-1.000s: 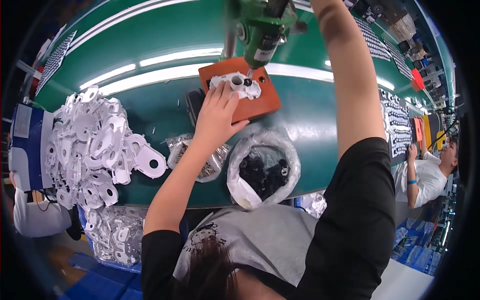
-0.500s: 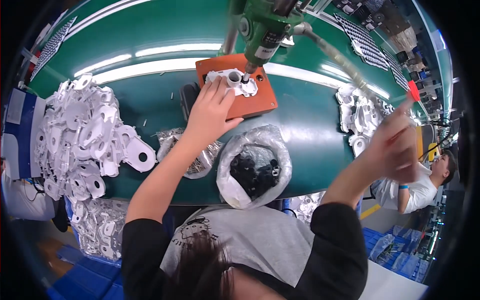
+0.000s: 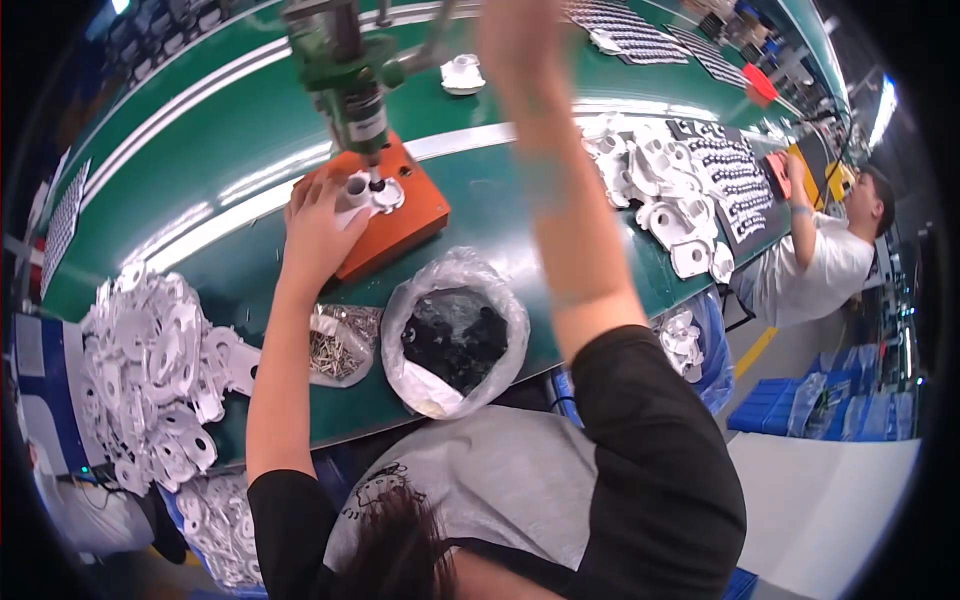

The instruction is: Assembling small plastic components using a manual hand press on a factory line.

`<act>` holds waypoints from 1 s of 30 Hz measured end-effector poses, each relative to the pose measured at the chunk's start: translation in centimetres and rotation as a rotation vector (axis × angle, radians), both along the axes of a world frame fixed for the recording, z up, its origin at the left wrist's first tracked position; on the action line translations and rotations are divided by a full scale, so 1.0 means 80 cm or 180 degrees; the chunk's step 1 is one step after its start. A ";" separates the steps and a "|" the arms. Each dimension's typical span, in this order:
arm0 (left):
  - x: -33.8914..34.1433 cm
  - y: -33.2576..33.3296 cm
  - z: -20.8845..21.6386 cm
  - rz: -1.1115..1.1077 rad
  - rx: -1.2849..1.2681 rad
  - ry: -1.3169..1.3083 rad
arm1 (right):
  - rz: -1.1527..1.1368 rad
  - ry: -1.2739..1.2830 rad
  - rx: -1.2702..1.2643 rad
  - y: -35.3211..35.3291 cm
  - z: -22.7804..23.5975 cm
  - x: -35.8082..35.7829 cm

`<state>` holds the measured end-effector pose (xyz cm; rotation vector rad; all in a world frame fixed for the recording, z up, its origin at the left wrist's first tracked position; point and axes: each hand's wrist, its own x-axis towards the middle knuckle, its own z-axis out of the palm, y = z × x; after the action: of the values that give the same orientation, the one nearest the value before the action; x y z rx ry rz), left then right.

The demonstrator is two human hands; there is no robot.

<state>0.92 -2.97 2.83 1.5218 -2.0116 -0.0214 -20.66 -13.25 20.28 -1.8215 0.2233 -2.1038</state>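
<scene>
My left hand point(image 3: 318, 225) rests on the orange fixture block point(image 3: 415, 215), its fingers and thumb around the near-left side of a white plastic part point(image 3: 390, 195) that has a round collar. The hand hides some of that part. Above it stands a green press-like machine point(image 3: 345, 75), its dark tip point(image 3: 376, 184) down at the part beside the collar. My right hand point(image 3: 525, 50) is raised at the upper edge, to the right of the machine's lever point(image 3: 425, 50). Motion smears it, so its fingers and any grip cannot be made out.
White plastic parts point(image 3: 150, 350) are heaped at left, more point(image 3: 660, 180) at right. A bag of screws point(image 3: 340, 345) and a plastic-lined container point(image 3: 515, 330) of black pieces lie before the block. A co-worker point(image 3: 815, 240) sits at far right beside trays point(image 3: 735, 175).
My right hand has swung from the far right up to the upper middle. The view has turned, shifting the bench. My left hand stays at the white part on the orange block.
</scene>
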 end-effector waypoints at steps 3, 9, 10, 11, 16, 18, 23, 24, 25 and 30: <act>-0.001 -0.023 0.019 -0.0281 0.0330 -0.0226 | 0.1196 -0.0115 0.1137 -0.058 0.034 0.072; 0.011 -0.020 0.071 -0.0674 0.0898 -0.0011 | 0.0946 0.0543 0.2335 -0.039 -0.082 -0.032; 0.033 -0.019 0.061 -0.0529 0.1094 0.0362 | 0.0086 0.0817 0.2335 -0.014 -0.109 -0.055; 0.046 -0.020 0.053 -0.0429 0.1292 0.0718 | -0.0493 0.1171 0.2340 -0.001 -0.154 -0.096; 0.123 -0.060 0.014 0.0474 0.0083 0.0839 | -0.3777 0.3374 0.2192 0.104 -0.291 -0.240; 0.152 -0.074 0.000 0.0349 -0.0293 0.0883 | -0.3975 0.3955 0.2368 0.122 -0.307 -0.257; 0.151 -0.020 0.042 0.0842 0.0516 0.1294 | -0.4261 0.3831 0.2706 0.132 -0.331 -0.282; 0.166 0.006 0.056 0.0956 0.0481 0.1113 | -0.4309 0.3734 0.2571 0.132 -0.335 -0.280; 0.184 0.036 0.070 0.1055 0.0452 0.0937 | -0.4229 0.3742 0.2672 0.134 -0.324 -0.269; 0.217 0.172 0.095 0.1634 0.1284 -0.0172 | -0.4533 0.3514 0.2376 0.135 -0.296 -0.249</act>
<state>18.28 10.77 10.41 2.2790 -1.6627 -0.1892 -40.54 -2.49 -3.42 -2.1634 2.6772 -0.6987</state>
